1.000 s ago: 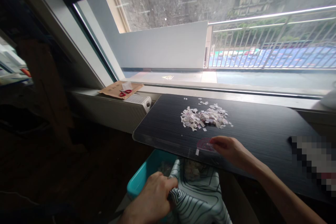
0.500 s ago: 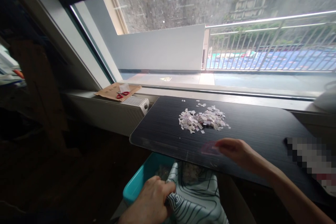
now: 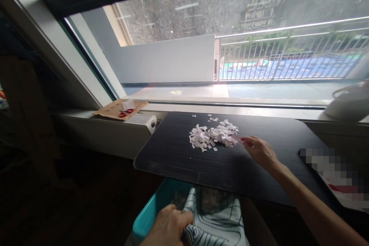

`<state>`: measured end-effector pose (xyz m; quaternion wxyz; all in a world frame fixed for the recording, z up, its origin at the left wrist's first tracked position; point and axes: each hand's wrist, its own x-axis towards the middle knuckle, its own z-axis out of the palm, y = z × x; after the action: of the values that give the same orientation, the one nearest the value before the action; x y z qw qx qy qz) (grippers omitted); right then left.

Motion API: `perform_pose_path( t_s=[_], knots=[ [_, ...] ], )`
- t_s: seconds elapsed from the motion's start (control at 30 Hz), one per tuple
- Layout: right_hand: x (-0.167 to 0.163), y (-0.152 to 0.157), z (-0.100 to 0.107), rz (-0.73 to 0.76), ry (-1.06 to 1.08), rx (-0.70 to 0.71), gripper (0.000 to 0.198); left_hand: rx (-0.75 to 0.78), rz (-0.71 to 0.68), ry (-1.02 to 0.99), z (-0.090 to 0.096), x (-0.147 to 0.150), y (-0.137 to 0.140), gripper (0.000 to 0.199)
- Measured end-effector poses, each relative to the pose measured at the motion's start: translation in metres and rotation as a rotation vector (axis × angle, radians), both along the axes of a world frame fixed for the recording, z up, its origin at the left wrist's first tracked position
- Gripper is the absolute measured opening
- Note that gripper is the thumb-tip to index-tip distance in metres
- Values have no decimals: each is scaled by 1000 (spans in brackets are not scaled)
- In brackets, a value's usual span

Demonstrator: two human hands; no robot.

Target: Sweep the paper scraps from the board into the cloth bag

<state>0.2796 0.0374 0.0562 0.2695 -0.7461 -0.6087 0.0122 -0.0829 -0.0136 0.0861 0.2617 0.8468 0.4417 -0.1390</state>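
A pile of small whitish paper scraps [image 3: 223, 133] lies on the dark table [image 3: 167, 150], with a few loose bits behind it. My right hand [image 3: 261, 153] pinches a thin, see-through pinkish sheet [image 3: 236, 138], whose far edge is at the right side of the pile. Below the table's front edge, my left hand [image 3: 171, 225] is closed on the edge of a pale cloth bag [image 3: 220, 223] with black line patterns. More scraps [image 3: 211, 200] show inside its mouth. The bag sits against a turquoise bin [image 3: 144, 215], partly hidden by my left hand.
Red-handled scissors [image 3: 127, 112] rest on a brown paper envelope [image 3: 108, 109] on the sill, beside a white radiator [image 3: 141, 123]. At the right stand a blurred-out flat item [image 3: 331, 177] and a whitish rounded vessel [image 3: 350, 102]. A window spans the back.
My right hand has moved away from the table's front edge to the pile's right side with the pinkish sheet. My left hand stays on the bag. The view has shifted slightly.
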Motion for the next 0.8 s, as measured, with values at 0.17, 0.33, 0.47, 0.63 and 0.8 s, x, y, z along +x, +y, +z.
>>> perform_pose_path(
  t_s=[0.17,0.33,0.47,0.63,0.8],
  knots=[
    [-25,-18,1,177,113,-43,37,-9,-4,-14,-1,6,2,25],
    [-30,-29,9,170,163,-14,39,-94,-39,-45,0,14,3,16],
    [-34,-34,15,224,153,-82,36,-68,-43,-60,1,16,-1,20],
    [-37,-46,20,216,201,-86,33,-68,-52,-57,0,15,-2,31],
    [-34,-54,23,154,152,-98,30,-13,-59,-55,-1,16,-4,30]
  ],
)
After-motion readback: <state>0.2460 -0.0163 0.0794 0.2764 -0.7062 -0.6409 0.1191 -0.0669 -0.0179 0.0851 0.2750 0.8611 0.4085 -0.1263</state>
